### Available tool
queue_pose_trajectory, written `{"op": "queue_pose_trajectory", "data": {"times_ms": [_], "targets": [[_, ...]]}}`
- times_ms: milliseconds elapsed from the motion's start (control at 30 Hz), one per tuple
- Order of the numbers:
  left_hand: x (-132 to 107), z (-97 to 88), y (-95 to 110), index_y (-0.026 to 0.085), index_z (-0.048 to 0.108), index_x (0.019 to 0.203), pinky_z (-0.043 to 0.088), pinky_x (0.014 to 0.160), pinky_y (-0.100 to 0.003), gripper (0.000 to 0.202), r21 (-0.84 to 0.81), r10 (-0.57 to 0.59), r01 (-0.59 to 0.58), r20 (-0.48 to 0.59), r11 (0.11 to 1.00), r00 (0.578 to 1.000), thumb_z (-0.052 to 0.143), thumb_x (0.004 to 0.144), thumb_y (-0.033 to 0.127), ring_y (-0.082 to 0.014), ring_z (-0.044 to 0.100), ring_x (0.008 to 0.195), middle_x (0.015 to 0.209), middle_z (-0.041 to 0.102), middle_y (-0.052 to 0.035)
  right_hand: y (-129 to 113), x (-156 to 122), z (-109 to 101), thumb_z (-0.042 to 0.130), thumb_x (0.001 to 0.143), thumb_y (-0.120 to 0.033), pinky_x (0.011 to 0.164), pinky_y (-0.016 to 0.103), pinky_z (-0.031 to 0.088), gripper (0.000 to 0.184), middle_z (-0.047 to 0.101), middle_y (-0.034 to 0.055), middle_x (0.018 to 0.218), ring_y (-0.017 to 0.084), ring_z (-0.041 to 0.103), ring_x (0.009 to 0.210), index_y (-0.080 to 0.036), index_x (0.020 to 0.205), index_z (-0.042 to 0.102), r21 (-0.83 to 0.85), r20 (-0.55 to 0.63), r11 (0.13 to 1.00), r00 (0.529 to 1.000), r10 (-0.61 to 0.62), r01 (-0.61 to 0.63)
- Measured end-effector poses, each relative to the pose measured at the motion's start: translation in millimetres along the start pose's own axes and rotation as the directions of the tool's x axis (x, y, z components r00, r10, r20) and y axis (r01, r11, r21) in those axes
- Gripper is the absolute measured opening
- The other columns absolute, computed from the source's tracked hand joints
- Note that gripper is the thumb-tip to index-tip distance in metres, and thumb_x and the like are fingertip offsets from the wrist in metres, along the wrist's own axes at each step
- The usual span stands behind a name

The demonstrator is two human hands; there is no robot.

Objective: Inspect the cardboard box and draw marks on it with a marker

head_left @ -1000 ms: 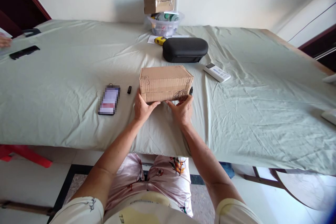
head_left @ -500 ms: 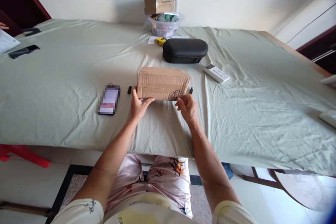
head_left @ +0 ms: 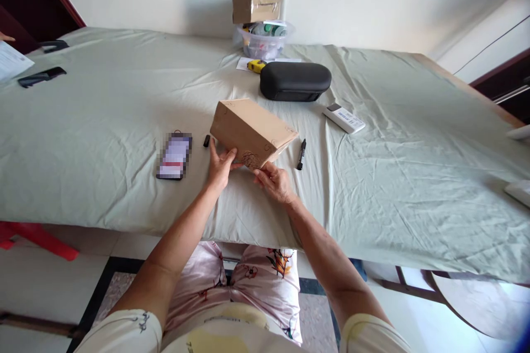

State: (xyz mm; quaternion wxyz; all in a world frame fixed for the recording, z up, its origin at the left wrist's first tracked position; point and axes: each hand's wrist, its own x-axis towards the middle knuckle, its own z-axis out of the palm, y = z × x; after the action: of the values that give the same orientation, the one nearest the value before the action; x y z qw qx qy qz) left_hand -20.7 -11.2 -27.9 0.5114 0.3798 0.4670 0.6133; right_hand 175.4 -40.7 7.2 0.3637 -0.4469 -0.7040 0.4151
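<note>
Between my two hands is a small brown cardboard box [head_left: 250, 124], turned at an angle and tilted. Scribbled dark marks show near its lower front edge and small marks at its corners. My left hand [head_left: 221, 166] grips its left front side, thumb on the face and some fingers hidden beneath. My right hand [head_left: 273, 179] pinches the lower right front corner. A black marker [head_left: 302, 154] lies on the cloth just right of the box. Its small black cap [head_left: 206, 140] sits left of the box, near my left fingertips.
A phone [head_left: 175, 155] lies to the left. Behind the box are a black case [head_left: 295, 81], a yellow tape measure [head_left: 256, 65] and a white device [head_left: 344, 118]. A plastic tub [head_left: 265, 44] carries another box [head_left: 257, 4]. At far left, a person's hand [head_left: 5, 37] is beside paper.
The box has turned and tipped, so its smooth top and front now show instead of the ridged side. My right hand moved left and down with its corner, uncovering the marker.
</note>
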Motion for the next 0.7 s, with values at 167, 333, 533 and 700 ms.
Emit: {"op": "queue_pose_trajectory", "data": {"times_ms": [167,333,533,700], "targets": [[-8.3,8.5,2.5,0.034,-0.004,0.171,0.073,0.078,-0.045,0.128,-0.070,-0.069,0.073,0.056,0.995,0.996,0.087,0.082,0.056,-0.0319,0.078,0.116,0.139,0.072,-0.0158,8.1,0.3,-1.4,0.058,0.091,-0.079,0.056,0.029,0.042,0.056,0.059,-0.0016,0.061,0.013,0.051,0.054,-0.025,0.074,0.054,-0.240,-0.144,0.970,0.988,-0.062,0.026],[-8.7,9.8,2.7,0.031,-0.006,0.171,0.073,0.079,-0.050,0.129,-0.036,-0.092,0.094,0.061,0.995,0.994,0.087,0.083,0.053,-0.0320,0.081,0.101,0.117,0.078,-0.0118,14.4,1.3,-17.5,0.072,0.083,-0.079,0.075,0.041,0.057,0.062,0.069,0.0074,0.094,0.023,0.066,0.082,-0.025,0.112,0.064,-0.449,-0.513,0.893,0.807,-0.292,0.037],[-9.5,13.3,1.1,0.028,-0.006,0.171,0.073,0.076,-0.048,0.132,-0.043,-0.098,0.100,0.039,0.994,0.994,0.088,0.082,0.052,-0.0331,0.080,0.104,0.112,0.078,-0.0106,6.9,7.8,-27.2,0.067,0.093,-0.069,0.118,0.063,0.047,0.063,0.056,0.0165,0.149,0.038,0.054,0.143,-0.029,0.142,0.059,-0.629,-0.372,0.756,0.785,-0.495,0.179],[-16.7,17.8,12.0,0.034,0.002,0.172,0.071,0.079,-0.045,0.130,-0.041,-0.073,0.075,0.053,0.996,0.996,0.087,0.079,0.064,-0.0367,0.072,0.124,0.142,0.069,-0.0155,11.8,7.7,-19.5,0.070,0.094,-0.066,0.113,0.057,0.049,0.047,0.066,0.0122,0.131,0.035,0.062,0.128,-0.031,0.124,0.071,-0.697,-0.349,0.693,0.758,-0.551,0.183]]}}
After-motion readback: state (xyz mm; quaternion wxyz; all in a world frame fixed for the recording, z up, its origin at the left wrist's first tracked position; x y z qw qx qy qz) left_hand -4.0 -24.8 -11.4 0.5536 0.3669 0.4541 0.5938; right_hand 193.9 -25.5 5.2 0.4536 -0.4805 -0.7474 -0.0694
